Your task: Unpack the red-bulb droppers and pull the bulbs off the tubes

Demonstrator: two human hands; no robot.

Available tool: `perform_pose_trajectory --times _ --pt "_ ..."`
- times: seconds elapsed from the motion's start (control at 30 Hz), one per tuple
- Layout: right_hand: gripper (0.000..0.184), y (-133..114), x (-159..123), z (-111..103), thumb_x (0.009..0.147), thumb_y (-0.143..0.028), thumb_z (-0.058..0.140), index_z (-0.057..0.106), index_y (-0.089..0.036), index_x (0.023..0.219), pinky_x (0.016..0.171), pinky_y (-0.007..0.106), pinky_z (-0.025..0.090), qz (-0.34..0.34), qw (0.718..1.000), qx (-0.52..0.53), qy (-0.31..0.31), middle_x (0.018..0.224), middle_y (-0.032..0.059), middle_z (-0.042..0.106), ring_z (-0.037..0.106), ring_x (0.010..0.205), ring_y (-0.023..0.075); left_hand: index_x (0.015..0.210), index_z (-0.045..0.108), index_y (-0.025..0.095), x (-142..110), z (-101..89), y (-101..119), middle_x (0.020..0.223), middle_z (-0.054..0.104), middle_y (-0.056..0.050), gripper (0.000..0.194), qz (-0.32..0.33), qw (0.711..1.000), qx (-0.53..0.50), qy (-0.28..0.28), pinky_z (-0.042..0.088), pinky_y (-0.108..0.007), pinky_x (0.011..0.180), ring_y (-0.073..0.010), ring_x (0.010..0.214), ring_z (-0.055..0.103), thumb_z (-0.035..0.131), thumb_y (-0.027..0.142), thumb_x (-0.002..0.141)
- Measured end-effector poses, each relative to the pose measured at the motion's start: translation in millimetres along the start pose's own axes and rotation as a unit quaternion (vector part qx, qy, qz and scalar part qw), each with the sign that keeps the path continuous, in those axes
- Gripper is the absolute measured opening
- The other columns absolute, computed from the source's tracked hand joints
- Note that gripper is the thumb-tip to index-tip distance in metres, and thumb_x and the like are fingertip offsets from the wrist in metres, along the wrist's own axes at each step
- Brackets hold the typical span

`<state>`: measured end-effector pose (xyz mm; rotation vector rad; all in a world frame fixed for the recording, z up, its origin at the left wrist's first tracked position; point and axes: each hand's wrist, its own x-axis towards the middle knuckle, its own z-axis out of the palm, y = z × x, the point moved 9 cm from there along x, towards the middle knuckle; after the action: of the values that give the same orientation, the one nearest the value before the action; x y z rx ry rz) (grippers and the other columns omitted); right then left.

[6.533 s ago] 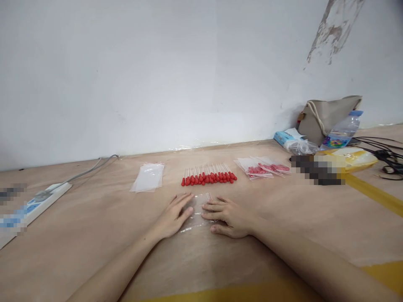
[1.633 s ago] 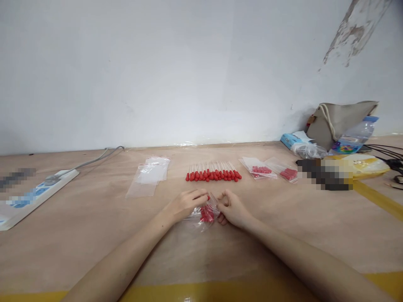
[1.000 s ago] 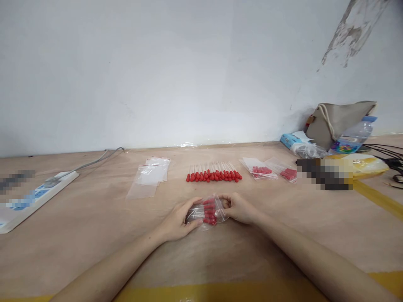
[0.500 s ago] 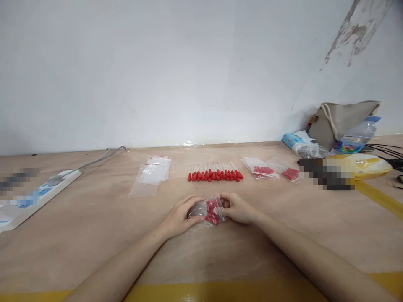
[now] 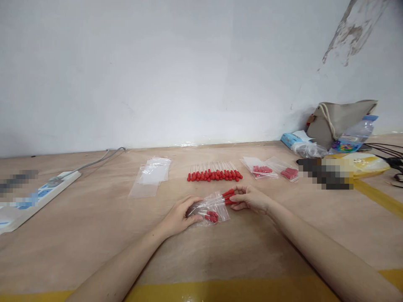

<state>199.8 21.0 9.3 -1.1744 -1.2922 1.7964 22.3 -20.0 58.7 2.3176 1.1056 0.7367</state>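
My left hand is closed on the left end of a clear zip bag that lies just above the table. Inside the bag are red-bulbed droppers. At the bag's right end, my right hand pinches the red bulbs of a few droppers. Those bulbs stick out of the bag's mouth while their thin stems stay inside. Behind the hands, a row of droppers lies side by side, bulbs toward me and pale stems toward the wall.
Flat clear bags lie left of the row. To its right rest bags with red bulbs in them. A power strip stands far left. A tissue pack, a plastic bottle and a grey bag are at the back right.
My right hand has moved to the right and up, drawing some red bulbs out past the bag's mouth. The left hand keeps its hold on the bag.
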Motion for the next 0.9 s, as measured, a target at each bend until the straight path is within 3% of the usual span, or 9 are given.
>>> perform_pose_trajectory --times 0.13,0.3,0.4,0.5,0.57,0.67,0.73,0.83,0.9 --pt "0.019 -2 2 -5 0.067 -0.022 0.068 0.056 -0.015 0.08 0.058 0.018 0.052 -0.004 0.999 0.044 0.02 0.078 0.0042 0.067 0.064 0.067 0.0097 0.114 0.049 0.022 0 0.5 -2 0.112 0.056 -0.006 0.043 -0.011 1.0 -0.01 0.0 0.042 -0.035 0.087 -0.0197 0.1 0.053 0.058 0.04 0.077" --pt "0.018 -20 -4 -28 0.066 -0.025 0.069 0.059 -0.014 0.078 0.053 0.018 0.051 -0.031 0.998 0.001 0.057 0.074 0.0053 0.067 0.062 0.061 0.0102 0.113 0.05 0.021 0 0.2 -2 0.111 0.057 -0.006 0.043 -0.014 1.0 -0.016 0.003 0.042 -0.035 0.087 -0.0201 0.099 0.053 0.059 0.04 0.075" --pt "0.024 -51 -16 -58 0.063 -0.029 0.071 0.061 -0.014 0.08 0.055 0.021 0.052 -0.109 0.986 -0.039 0.123 0.076 0.006 0.067 0.063 0.063 0.0118 0.114 0.051 0.021 0 0.2 -9 0.113 0.056 -0.006 0.048 -0.035 0.998 -0.044 -0.005 0.042 -0.036 0.088 -0.0208 0.101 0.053 0.063 0.04 0.072" --pt "0.032 -79 -29 -64 0.065 -0.036 0.068 0.061 -0.015 0.088 0.063 0.025 0.053 -0.217 0.959 -0.083 0.16 0.081 0.0065 0.067 0.063 0.068 0.0134 0.115 0.052 0.02 4 0.0 -15 0.115 0.057 -0.006 0.051 -0.067 0.991 -0.117 -0.018 0.042 -0.036 0.09 -0.021 0.103 0.053 0.066 0.039 0.069" --pt "0.035 -90 -40 -55 0.068 -0.039 0.065 0.061 -0.016 0.094 0.07 0.031 0.054 -0.296 0.926 -0.116 0.202 0.088 0.007 0.067 0.063 0.074 0.0162 0.108 0.058 0.018 9 -4.2 -17 0.112 0.06 -0.007 0.042 -0.101 0.981 -0.163 0.002 0.042 -0.036 0.091 -0.021 0.103 0.055 0.063 0.039 0.072" --pt "0.027 -93 -58 -21 0.076 -0.036 0.057 0.062 -0.021 0.098 0.085 0.036 0.049 -0.399 0.841 -0.243 0.275 0.098 0.0059 0.065 0.061 0.089 0.0191 0.098 0.063 0.016 17 -4.3 -20 0.104 0.064 -0.008 0.032 -0.188 0.946 -0.261 0.047 0.042 -0.038 0.092 -0.0203 0.098 0.058 0.057 0.04 0.077" --pt "0.025 -85 -58 21 0.081 -0.028 0.052 0.062 -0.025 0.104 0.092 0.035 0.045 -0.438 0.791 -0.371 0.214 0.104 0.0042 0.064 0.059 0.094 0.0178 0.098 0.062 0.014 20 9.2 -19 0.099 0.066 -0.009 0.031 -0.252 0.884 -0.389 0.056 0.045 -0.036 0.089 -0.0184 0.092 0.061 0.056 0.039 0.079" --pt "0.029 -66 -64 74 0.086 -0.02 0.042 0.059 -0.024 0.109 0.089 0.032 0.047 -0.518 0.7 -0.48 0.104 0.109 0.0057 0.062 0.057 0.099 0.0166 0.089 0.062 0.011 21 35.2 -14 0.088 0.068 -0.009 0.024 -0.318 0.777 -0.541 0.053 0.051 -0.027 0.078 -0.014 0.077 0.065 0.054 0.033 0.082" --pt "0.03 -55 -68 94 0.087 -0.017 0.04 0.058 -0.023 0.109 0.088 0.033 0.047 -0.551 0.648 -0.523 0.061 0.108 0.0071 0.062 0.056 0.1 0.0168 0.08 0.061 0.011 18 44.1 -18 0.08 0.068 -0.007 0.015 -0.353 0.746 -0.561 0.062 0.052 -0.02 0.067 -0.0108 0.068 0.064 0.056 0.025 0.081"
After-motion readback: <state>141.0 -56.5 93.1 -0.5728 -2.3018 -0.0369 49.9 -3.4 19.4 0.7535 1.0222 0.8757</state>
